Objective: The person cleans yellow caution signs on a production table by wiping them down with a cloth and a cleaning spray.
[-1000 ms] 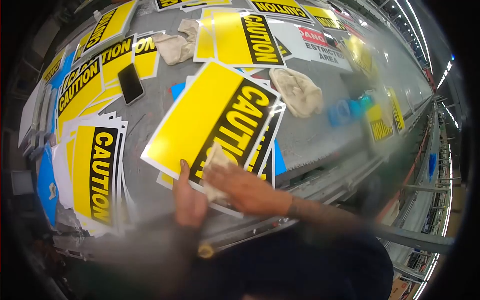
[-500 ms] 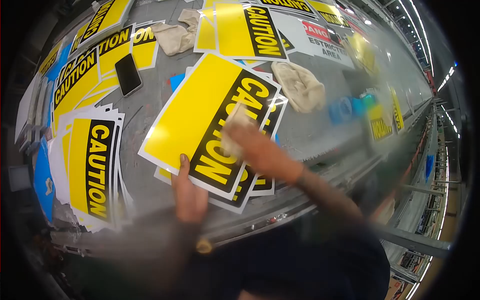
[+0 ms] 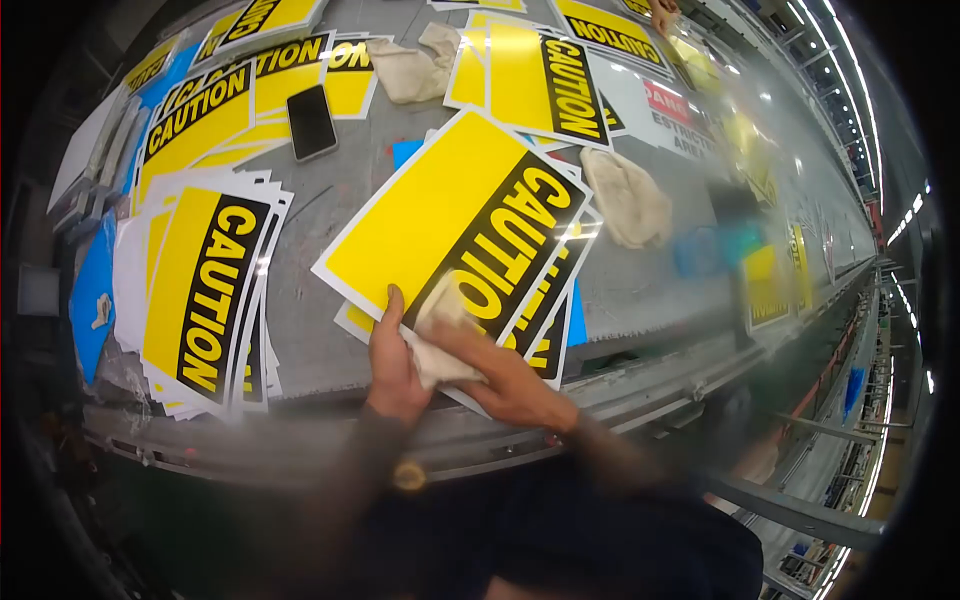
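A yellow and black caution sign (image 3: 425, 205) lies tilted on top of a few more signs in front of me. My left hand (image 3: 398, 365) grips its near edge, thumb on the yellow face and the other fingers out of sight underneath. Bunched under my right hand (image 3: 515, 385) is a cream cloth (image 3: 445, 312), pressed on the lower part of the black band. The right fingers are bent over the cloth and slightly blurred. Another cream cloth (image 3: 628, 198) rests just right of the sign.
Caution signs (image 3: 165, 320) form a stack at left, with more piles behind. A black phone (image 3: 312, 122) lies on the grey table (image 3: 300, 215). At the back are a third cloth (image 3: 415, 70) and a danger sign (image 3: 665, 105). Another person's hand (image 3: 664, 16) shows at top right.
My right hand has swept the cloth down the black band toward my left hand. The left hand keeps its hold on the edge. The whole view has shifted slightly.
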`<action>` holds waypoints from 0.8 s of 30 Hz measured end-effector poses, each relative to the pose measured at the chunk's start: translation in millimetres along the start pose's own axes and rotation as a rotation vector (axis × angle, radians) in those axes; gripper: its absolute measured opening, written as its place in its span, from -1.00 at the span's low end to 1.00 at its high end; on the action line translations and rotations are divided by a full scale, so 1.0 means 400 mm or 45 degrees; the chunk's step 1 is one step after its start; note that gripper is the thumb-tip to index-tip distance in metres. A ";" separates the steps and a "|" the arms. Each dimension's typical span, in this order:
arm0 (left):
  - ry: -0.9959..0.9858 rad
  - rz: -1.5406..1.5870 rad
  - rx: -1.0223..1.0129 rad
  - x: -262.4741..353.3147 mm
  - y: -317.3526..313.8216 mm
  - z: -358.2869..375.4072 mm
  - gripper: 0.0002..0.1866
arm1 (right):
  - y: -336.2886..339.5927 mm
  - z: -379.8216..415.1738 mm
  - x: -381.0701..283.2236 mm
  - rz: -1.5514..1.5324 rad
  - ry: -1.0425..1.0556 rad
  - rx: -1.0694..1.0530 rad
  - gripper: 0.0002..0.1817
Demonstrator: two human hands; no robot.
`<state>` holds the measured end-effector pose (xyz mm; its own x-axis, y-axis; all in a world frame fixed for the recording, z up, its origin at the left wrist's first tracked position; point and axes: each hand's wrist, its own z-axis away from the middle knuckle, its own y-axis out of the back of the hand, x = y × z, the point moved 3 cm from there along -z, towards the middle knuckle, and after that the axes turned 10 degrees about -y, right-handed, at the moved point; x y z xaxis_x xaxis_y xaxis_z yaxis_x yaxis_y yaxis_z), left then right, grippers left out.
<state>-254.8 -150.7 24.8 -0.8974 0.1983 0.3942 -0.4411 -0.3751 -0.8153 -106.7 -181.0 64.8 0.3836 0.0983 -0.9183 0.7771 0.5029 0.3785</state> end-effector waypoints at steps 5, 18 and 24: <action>-0.080 -0.088 -0.069 -0.012 0.020 -0.007 -0.46 | 0.079 0.078 0.019 -1.303 -0.534 0.028 -0.16; -0.167 -0.010 0.095 -0.004 0.005 0.004 -0.52 | 0.515 -0.166 0.086 0.301 -0.355 0.833 -0.48; 0.003 -0.063 0.049 -0.083 0.068 -0.042 -0.50 | 0.358 -0.234 0.162 1.211 -0.025 0.245 -0.36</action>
<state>-236.9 -152.4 -17.4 -0.8742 0.2197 0.4329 -0.4855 -0.3994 -0.7777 -17.4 -22.3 48.6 0.9006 0.3763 -0.2173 0.2055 0.0716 0.9760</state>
